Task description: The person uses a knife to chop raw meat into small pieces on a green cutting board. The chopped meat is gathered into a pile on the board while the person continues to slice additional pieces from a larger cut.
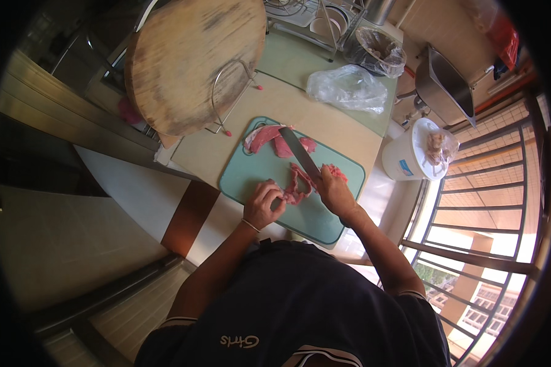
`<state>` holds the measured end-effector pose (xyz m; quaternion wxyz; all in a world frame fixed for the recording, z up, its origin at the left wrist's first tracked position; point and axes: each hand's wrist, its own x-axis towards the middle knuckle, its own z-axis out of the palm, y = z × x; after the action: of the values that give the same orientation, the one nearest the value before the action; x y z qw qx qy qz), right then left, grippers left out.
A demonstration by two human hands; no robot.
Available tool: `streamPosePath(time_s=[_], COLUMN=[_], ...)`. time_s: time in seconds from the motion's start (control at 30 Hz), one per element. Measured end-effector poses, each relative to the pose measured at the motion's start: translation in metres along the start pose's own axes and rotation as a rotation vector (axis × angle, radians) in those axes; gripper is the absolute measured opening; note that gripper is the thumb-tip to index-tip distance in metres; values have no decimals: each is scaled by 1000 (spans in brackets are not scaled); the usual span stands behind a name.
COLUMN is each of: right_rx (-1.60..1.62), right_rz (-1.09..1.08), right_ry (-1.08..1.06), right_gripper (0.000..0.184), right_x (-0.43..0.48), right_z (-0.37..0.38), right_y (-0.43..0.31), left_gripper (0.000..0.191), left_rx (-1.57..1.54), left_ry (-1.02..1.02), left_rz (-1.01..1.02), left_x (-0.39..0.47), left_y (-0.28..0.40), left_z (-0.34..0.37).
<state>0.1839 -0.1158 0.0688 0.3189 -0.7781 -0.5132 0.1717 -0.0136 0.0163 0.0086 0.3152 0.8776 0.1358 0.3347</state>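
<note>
A green plastic cutting board (pixel 257 176) lies on the counter before me. My right hand (pixel 335 192) grips a kitchen knife (pixel 299 152), its broad blade pointing up and left over the board. My left hand (pixel 264 202), a thin band at its wrist, pinches one end of a long strip of raw meat (pixel 296 195) at the board's near edge. The strip curves up towards the blade. Larger pieces of raw meat (pixel 264 137) rest at the board's far side, near the knife tip. A small pile of cut meat (pixel 334 172) sits beyond my right hand, partly hidden by it.
A large round wooden chopping block (pixel 193 59) stands in a wire holder (pixel 220 123) at the far left. Behind the board lie a crumpled clear plastic bag (pixel 346 87) and a bag-lined bin (pixel 379 48). A lidded white bucket (pixel 402 153) stands to the right, below a metal sink (pixel 443 87).
</note>
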Motion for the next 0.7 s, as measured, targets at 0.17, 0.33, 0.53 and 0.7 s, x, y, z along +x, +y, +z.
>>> streamPosePath(time_s=[0.17, 0.33, 0.53, 0.7], right_rx=[-104, -274, -381, -349], right_rz=[95, 59, 41, 43], right_ry=[-245, -293, -307, -361], right_gripper=[16, 8, 8, 9], right_x=[-42, -73, -100, -97], right_z=[-1, 7, 2, -1], right_y=[-21, -20, -21, -18], left_gripper=[23, 23, 21, 18], left_rx=[-49, 40, 88, 115], left_ry=[9, 3, 16, 23], left_rz=[-16, 10, 11, 37], left_x=[5, 2, -1, -1], left_y=[9, 27, 22, 20], left_z=[-6, -3, 15, 17])
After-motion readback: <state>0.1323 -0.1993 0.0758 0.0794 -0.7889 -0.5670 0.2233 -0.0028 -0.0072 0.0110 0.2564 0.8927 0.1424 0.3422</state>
